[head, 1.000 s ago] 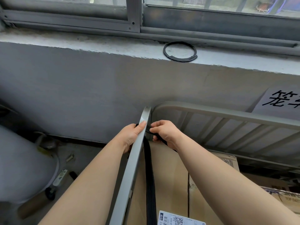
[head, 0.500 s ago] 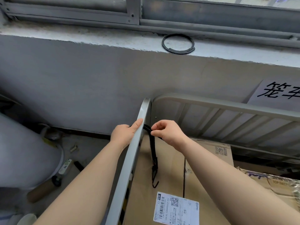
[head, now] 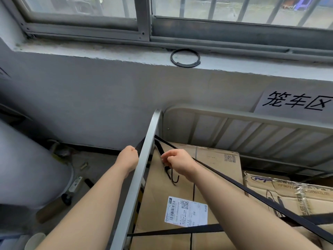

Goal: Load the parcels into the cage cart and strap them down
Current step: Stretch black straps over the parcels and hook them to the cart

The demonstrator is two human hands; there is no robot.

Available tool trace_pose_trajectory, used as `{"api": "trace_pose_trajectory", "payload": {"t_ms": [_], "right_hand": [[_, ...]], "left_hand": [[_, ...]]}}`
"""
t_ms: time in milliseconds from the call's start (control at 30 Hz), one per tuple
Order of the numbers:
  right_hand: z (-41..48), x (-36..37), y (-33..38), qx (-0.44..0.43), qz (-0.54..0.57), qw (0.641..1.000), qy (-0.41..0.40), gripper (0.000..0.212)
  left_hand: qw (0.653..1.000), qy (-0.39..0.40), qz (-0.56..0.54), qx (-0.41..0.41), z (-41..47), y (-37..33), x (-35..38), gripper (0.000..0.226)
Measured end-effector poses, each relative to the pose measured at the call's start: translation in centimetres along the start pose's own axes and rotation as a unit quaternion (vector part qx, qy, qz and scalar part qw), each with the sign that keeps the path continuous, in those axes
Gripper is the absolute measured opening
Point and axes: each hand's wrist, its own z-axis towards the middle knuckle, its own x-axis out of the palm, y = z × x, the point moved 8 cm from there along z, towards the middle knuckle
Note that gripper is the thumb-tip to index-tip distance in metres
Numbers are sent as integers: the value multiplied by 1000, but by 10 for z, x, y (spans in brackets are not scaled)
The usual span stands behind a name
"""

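The left hand [head: 128,158], outside the cage cart's left rail [head: 144,170], has its fingers closed on the black strap [head: 234,184] where it wraps the rail. Just right of the rail, the right hand [head: 177,161] pinches the strap's short end above its hook [head: 174,179]. The strap runs right across the cardboard parcels [head: 212,170] inside the cart.

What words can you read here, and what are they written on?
"笼车区": white paper sign on the wall.
"TOP DAILY": crumpled right-hand carton; the rest is blurred.
Shipping label on the big box: barcode and tiny print, too small to read.
QR sticker on the far box: unreadable.
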Motion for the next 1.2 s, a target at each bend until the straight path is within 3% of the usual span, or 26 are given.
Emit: {"api": "trace_pose_trajectory", "payload": {"t_ms": [167, 333, 500, 600, 700, 833, 933, 1033, 1133, 1200], "right_hand": [[2, 34, -19, 62, 146, 986, 53, 38], [12, 63, -15, 73, 266, 958, 72, 41], [17, 79, -16, 156, 435, 883, 83, 39], [19, 74, -19, 185, 536, 823, 24, 43], [7, 65, -24, 207, 583, 785, -29, 26], [-17, 38, -40, 215, 512, 830, -62, 13], [-45, 9, -48, 225, 502, 834, -41, 22], [-88, -19, -46, 208, 485, 849, -9, 17], [-129, -38, -38, 164, 464, 870, 29, 14], [-152, -50, -42, 145, 480, 865, 22, 14]], "left_hand": [[992, 48, -101, -50, -3, 6, 4, 32], [991, 90, -81, -55, -2, 9, 12, 59], [992, 87, -67, -56, -2, 7, 14, 59], [991, 90, -80, -56, -1, 10, 15, 64], [991, 81, -88, -56, -6, 11, 14, 60], [991, 80, -101, -34, -21, 7, 18, 52], [998, 57, -26, 20, -37, -5, 19, 32], [995, 38, 78, 48, -62, -15, 19, 22], [987, 28, 142, 71, -84, -22, 21, 34], [986, 31, 146, 76, -99, -26, 25, 40]]}}
